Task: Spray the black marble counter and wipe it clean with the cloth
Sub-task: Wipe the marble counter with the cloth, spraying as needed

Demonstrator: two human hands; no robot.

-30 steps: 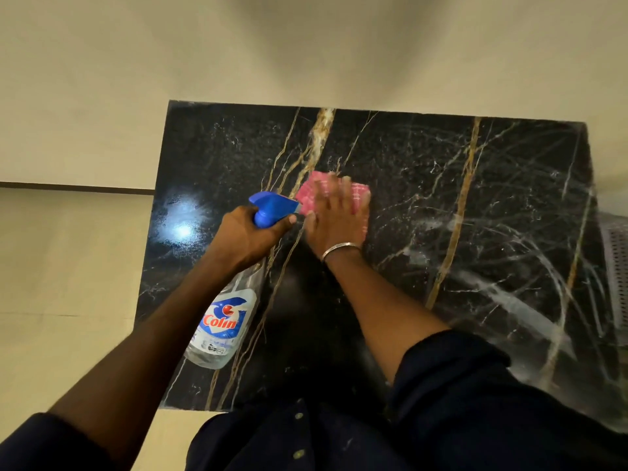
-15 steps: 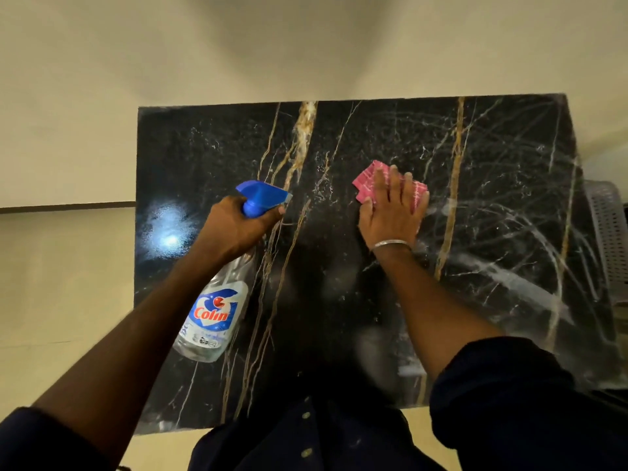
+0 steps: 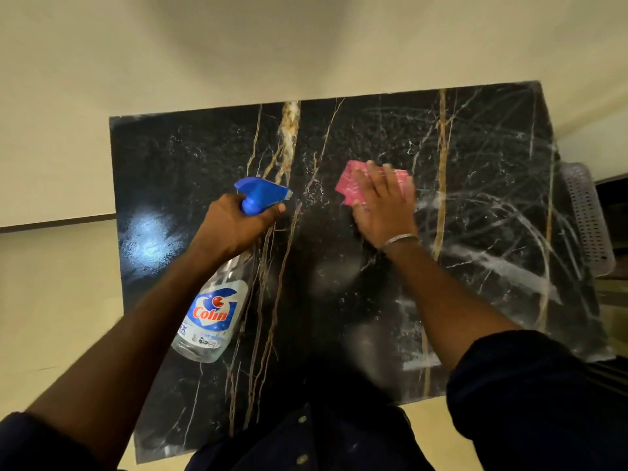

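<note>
The black marble counter (image 3: 339, 300) with gold and white veins fills the middle of the view. My left hand (image 3: 234, 222) grips the neck of a clear spray bottle (image 3: 212, 317) with a blue trigger head, held above the counter's left half, nozzle pointing right. My right hand (image 3: 384, 205) presses flat with straight fingers on a pink cloth (image 3: 353, 185) lying on the counter right of centre. Wet smears streak the counter's right side.
A pale perforated plastic basket (image 3: 588, 219) stands just past the counter's right edge. Cream walls rise behind and to the left of the counter. A bright light reflection lies on the counter's left part (image 3: 149, 239).
My right hand has slid the pink cloth to the right across the counter, away from the bottle's nozzle. The left hand still holds the bottle in about the same pose.
</note>
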